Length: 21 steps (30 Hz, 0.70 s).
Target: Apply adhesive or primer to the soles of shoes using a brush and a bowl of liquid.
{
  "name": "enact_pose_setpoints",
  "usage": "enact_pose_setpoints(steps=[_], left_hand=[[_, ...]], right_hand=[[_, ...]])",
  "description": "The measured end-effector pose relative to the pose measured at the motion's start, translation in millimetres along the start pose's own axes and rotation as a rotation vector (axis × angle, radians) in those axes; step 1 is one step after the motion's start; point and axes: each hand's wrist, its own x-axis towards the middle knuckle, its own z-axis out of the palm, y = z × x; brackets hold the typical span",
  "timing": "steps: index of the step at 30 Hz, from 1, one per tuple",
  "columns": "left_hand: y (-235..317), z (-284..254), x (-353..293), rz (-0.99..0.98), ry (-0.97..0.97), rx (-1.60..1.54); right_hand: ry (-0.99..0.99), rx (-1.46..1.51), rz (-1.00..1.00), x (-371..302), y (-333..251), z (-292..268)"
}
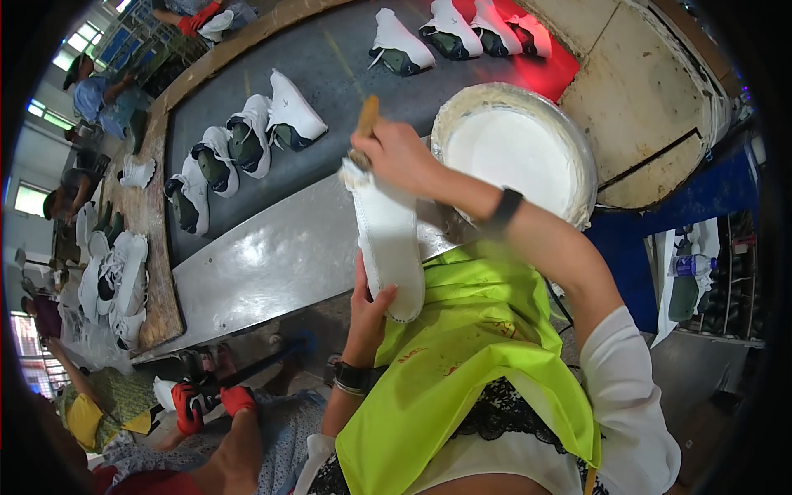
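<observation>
The right hand [402,158] covers part of the brush [369,114]; fingers of the left hand [368,312] lie partly behind the white shoe piece [386,239]; the right forearm [472,192] hides the lower-left rim of the basin [495,96]; the top edge cuts off 1 co-worker [238,16]; what the red-gloved hands [238,400] hold is unclear.

Neon yellow-green apron [483,371], white sleeves [627,392], black lace trim [503,410], dark wristbands [505,209]

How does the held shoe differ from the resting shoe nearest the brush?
The held shoe shows its pale underside; the resting shoe shows dark green. The left hand grips the held shoe, brush at its far end; the resting shoe sits untouched on the dark surface. Both show white.
</observation>
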Motion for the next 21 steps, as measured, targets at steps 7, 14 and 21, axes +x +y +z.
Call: enact_pose_setpoints(steps=[7, 14, 21], left_hand=[[1, -6, -5, 0.02, 0.056, -0.043], [26, -5, 6, -0.081, 0.025, -0.117], [100, -9, 170, 0.039, 0.032, -0.03]], right_hand=[[0.248, -0.27, 0.051, -8, 29, -24], [0.218, -0.012, 0.27, -88, 33, -49], [0.356, 0.217, 0.241, -81, 11, -117]])
